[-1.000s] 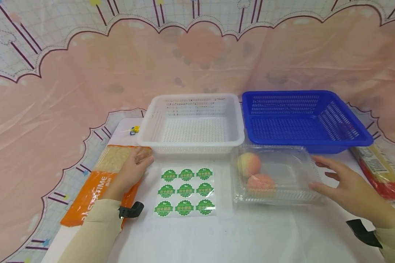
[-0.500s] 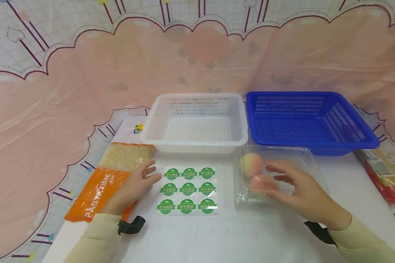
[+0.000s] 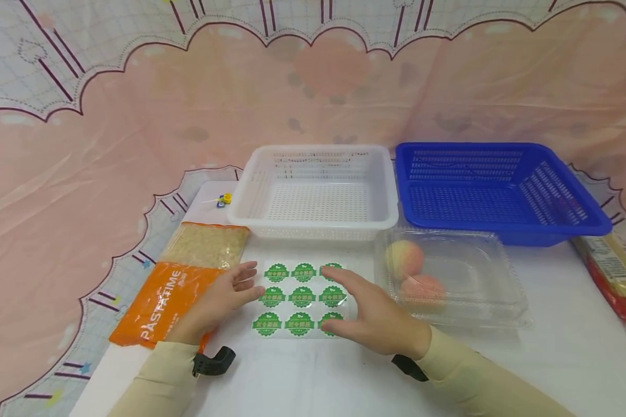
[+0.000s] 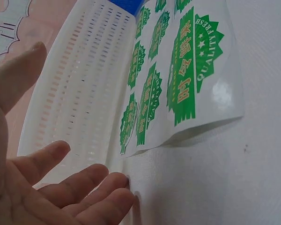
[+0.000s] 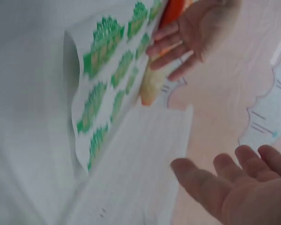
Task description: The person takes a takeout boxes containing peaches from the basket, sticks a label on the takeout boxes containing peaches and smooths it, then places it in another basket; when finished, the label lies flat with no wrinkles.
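A sheet of round green stickers (image 3: 302,297) lies on the white table, its near edge lifted a little in the left wrist view. My left hand (image 3: 223,302) is at the sheet's left side with fingers spread and nothing held. Over the sheet's right column reaches my right hand (image 3: 378,315), thumb and fingers apart, also holding nothing. Right of that hand sits a clear plastic clamshell box (image 3: 480,278), lid down, with two peaches (image 3: 404,259) inside. Beneath my left forearm lies an orange pasta bag (image 3: 169,301).
A white basket (image 3: 318,231) and a blue basket (image 3: 480,231) stand side by side along the back. A small yellow and blue item (image 3: 224,200) lies at the back left. At the right edge is a red and gold package (image 3: 618,278).
My right hand has moved left from the clamshell box's right side, across it, to the sticker sheet. My left hand has come slightly nearer with its fingers opened out.
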Available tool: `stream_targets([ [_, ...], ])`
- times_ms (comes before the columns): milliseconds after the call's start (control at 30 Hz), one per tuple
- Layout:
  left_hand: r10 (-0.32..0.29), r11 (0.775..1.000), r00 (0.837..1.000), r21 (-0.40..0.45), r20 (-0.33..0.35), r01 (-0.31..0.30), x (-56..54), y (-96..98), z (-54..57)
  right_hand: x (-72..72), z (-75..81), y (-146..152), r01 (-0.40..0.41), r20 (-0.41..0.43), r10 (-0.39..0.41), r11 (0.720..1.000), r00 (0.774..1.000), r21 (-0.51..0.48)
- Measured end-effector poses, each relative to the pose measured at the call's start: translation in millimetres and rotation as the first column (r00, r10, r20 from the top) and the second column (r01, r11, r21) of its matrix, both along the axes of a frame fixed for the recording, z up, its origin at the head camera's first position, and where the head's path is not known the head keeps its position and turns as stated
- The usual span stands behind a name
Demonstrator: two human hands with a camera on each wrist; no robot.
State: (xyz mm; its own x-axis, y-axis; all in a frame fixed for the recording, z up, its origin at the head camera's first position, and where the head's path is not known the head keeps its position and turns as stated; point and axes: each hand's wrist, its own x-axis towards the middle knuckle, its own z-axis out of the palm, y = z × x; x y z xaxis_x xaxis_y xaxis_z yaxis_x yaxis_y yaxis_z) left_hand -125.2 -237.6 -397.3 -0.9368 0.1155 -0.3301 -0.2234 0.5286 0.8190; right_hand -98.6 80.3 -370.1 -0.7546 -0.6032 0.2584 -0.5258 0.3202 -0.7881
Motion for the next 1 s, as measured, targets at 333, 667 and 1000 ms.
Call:
stream_targets([
  [333, 0.023, 0.999, 1.0, -0.029, 0.01, -0.022, 1.3, 8.8, 1.3, -4.9, -21.5, -32.8, 0.07, 0.164, -0.081, 0.995, 0.983, 0.074],
  [667, 0.066, 0.997, 0.996, -0.05, 0.062, -0.063, -3.3, 15.4, -3.8, -14.4, -40.9, -46.6, 0.099, 0.277, -0.15, 0.977, 0.949, 0.188],
  [1000, 0.094, 0.995, 0.995, 0.029, 0.04, -0.095, -6.8, 13.4, -6.8, -14.8, -41.2, -47.3, 0.085, 0.305, -0.146, 0.975, 0.941, 0.206],
])
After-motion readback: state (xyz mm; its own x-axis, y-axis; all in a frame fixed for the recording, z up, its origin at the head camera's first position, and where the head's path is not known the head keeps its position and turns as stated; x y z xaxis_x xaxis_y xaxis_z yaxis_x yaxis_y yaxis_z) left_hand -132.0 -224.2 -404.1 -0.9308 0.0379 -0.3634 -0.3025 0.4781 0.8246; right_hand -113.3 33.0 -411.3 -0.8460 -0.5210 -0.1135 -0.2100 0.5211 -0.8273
